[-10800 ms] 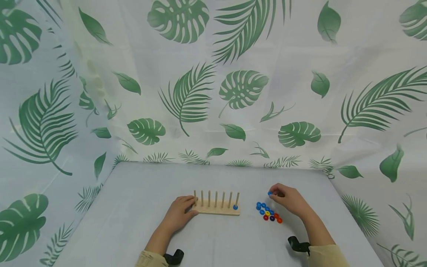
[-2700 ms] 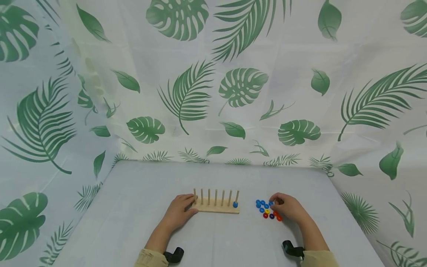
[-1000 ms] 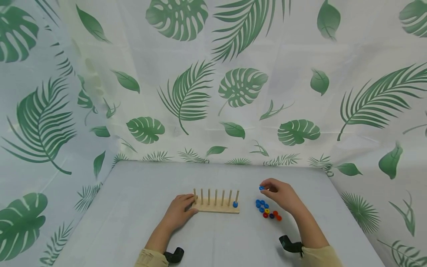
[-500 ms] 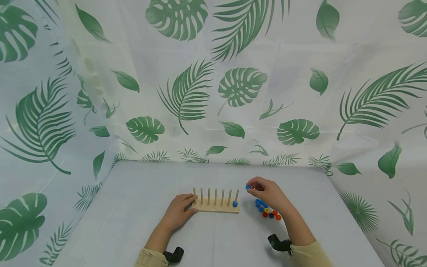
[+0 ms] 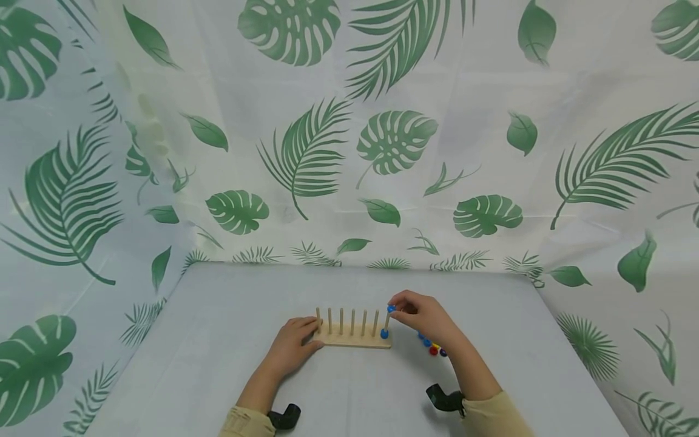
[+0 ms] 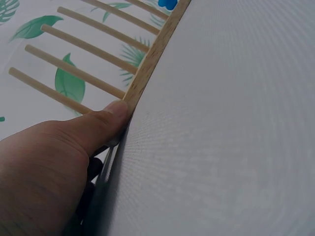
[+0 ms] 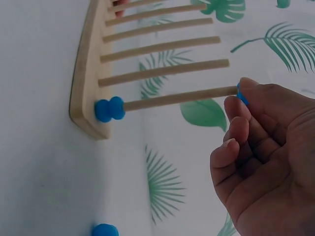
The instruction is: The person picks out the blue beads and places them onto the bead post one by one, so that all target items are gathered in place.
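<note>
My left hand (image 5: pixel 290 347) grips the left end of a wooden peg board (image 5: pixel 355 342), thumb at its near edge; the left wrist view shows the thumb on the base (image 6: pixel 156 48). Several upright pegs stand in a row along it. In the right wrist view, two blue beads (image 7: pixel 109 109) sit at the foot of the rightmost peg (image 7: pixel 177 97). My right hand (image 5: pixel 425 314) pinches another blue bead (image 5: pixel 391 308) between thumb and index finger, right at the top of that peg. Whether the peg is inside its hole I cannot tell.
Loose beads in blue, yellow, red and dark purple (image 5: pixel 434 351) lie on the white table (image 5: pixel 218 352) right of the board, partly hidden by my right forearm. Black wrist cameras (image 5: pixel 445 399) are worn on both wrists. A leaf-patterned sheet (image 5: pixel 327 230) stands behind the table.
Since the earlier frames, another blue bead has joined the rightmost peg. My right hand then picked up a blue bead from the pile and carried it left to the peg's top. My left hand stays put.
</note>
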Available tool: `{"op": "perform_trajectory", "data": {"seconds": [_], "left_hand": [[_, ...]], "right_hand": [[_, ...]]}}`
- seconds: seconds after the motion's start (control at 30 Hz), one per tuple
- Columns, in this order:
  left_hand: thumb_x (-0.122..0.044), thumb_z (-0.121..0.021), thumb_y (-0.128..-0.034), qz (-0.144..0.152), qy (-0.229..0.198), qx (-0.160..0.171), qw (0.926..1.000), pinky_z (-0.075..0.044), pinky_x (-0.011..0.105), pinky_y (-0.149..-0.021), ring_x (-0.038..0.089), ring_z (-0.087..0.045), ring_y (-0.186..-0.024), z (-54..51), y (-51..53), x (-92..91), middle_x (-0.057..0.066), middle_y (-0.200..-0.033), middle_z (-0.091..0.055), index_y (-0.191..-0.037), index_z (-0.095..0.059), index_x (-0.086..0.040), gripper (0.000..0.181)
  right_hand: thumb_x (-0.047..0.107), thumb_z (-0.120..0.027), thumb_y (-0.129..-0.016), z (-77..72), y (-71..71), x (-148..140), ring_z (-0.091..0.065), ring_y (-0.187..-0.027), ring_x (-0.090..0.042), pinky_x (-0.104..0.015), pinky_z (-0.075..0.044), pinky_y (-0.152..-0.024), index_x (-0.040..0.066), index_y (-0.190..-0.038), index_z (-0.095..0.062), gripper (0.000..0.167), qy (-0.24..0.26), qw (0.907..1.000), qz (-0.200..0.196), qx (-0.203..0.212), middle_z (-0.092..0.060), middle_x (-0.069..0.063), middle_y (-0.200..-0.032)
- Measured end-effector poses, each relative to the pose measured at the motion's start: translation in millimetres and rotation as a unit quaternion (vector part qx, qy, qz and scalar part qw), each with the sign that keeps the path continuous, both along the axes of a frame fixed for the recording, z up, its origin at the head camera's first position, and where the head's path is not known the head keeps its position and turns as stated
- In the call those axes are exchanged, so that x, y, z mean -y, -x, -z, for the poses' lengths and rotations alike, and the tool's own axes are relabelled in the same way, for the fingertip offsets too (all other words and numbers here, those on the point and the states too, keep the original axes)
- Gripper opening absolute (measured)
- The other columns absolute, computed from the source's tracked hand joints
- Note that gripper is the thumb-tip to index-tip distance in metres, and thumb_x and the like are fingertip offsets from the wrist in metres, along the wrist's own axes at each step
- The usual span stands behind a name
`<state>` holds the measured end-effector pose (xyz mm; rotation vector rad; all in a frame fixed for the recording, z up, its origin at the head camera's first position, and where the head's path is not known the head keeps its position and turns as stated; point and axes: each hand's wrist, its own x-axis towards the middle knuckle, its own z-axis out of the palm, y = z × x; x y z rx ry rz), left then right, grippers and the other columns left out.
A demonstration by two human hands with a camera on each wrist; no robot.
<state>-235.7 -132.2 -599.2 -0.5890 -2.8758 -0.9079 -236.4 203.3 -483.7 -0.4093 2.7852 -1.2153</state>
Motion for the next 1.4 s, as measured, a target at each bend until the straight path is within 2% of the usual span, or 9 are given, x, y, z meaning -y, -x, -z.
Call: {"op": "perform_trajectory", "data": {"seconds": [0.33, 0.57, 0.73, 0.93, 1.13, 1.4], "left_hand": [[-0.040, -0.069, -0.0914, 0.000, 0.001, -0.001, 1.0000, -0.040, 0.050, -0.112, 0.029, -0.048, -0.134, 1.1, 0.4, 0.6, 0.003, -0.142, -0.057, -0.137, -0.060, -0.012, 0.054], [-0.039, -0.069, -0.0912, 0.001, -0.001, -0.002, 1.0000, -0.041, 0.050, -0.112, 0.029, -0.048, -0.134, -1.1, -0.2, 0.5, 0.003, -0.142, -0.057, -0.137, -0.060, -0.011, 0.054], [-0.039, -0.069, -0.0911, 0.002, 0.000, -0.004, 1.0000, -0.041, 0.050, -0.112, 0.029, -0.049, -0.134, -1.1, -0.6, 0.4, 0.003, -0.142, -0.058, -0.136, -0.061, -0.011, 0.054], [-0.039, -0.069, -0.0910, 0.002, 0.000, -0.008, 1.0000, -0.041, 0.050, -0.112, 0.029, -0.049, -0.133, 0.2, -0.4, 0.4, 0.003, -0.141, -0.058, -0.136, -0.061, -0.011, 0.054], [-0.039, -0.070, -0.0908, 0.003, 0.001, -0.010, 0.9999, -0.041, 0.050, -0.112, 0.029, -0.049, -0.133, 0.5, -0.1, 0.6, 0.004, -0.141, -0.058, -0.136, -0.061, -0.011, 0.054], [-0.039, -0.070, -0.0906, 0.002, 0.000, -0.012, 0.9999, -0.041, 0.050, -0.112, 0.029, -0.050, -0.133, 0.9, 0.0, 0.5, 0.004, -0.141, -0.058, -0.136, -0.060, -0.011, 0.054]], "right_hand": [[0.024, -0.072, -0.091, 11.8, 1.8, 4.9, -0.057, -0.078, -0.013, -0.024, -0.051, -0.066, 0.024, -0.106, -0.068, 0.016, -0.009, 1.0000, 0.003, 0.004, -0.063, 0.006, -0.086], [0.028, -0.073, -0.091, 37.6, 2.5, 3.5, -0.055, -0.076, -0.011, -0.024, -0.048, -0.061, 0.023, -0.108, -0.068, 0.019, -0.001, 0.9999, 0.006, 0.013, -0.062, 0.007, -0.085], [0.024, -0.073, -0.090, 50.1, 1.4, 4.7, -0.052, -0.075, -0.011, -0.024, -0.046, -0.060, 0.019, -0.107, -0.067, 0.018, 0.017, 0.9997, 0.005, 0.014, -0.059, 0.005, -0.083], [0.023, -0.074, -0.090, 59.6, 0.4, 6.1, -0.052, -0.075, -0.010, -0.023, -0.044, -0.060, 0.020, -0.104, -0.065, 0.017, 0.020, 0.9997, 0.005, 0.015, -0.057, 0.005, -0.081], [0.024, -0.074, -0.090, 67.7, 0.4, 6.7, -0.051, -0.078, -0.012, -0.024, -0.043, -0.062, 0.023, -0.102, -0.065, 0.016, 0.022, 0.9990, 0.016, 0.036, -0.057, 0.005, -0.083], [0.024, -0.073, -0.091, 76.7, 1.4, 6.3, -0.050, -0.074, -0.012, -0.024, -0.043, -0.057, 0.022, -0.098, -0.063, 0.013, 0.018, 0.9988, 0.014, 0.044, -0.056, 0.004, -0.083]]}}
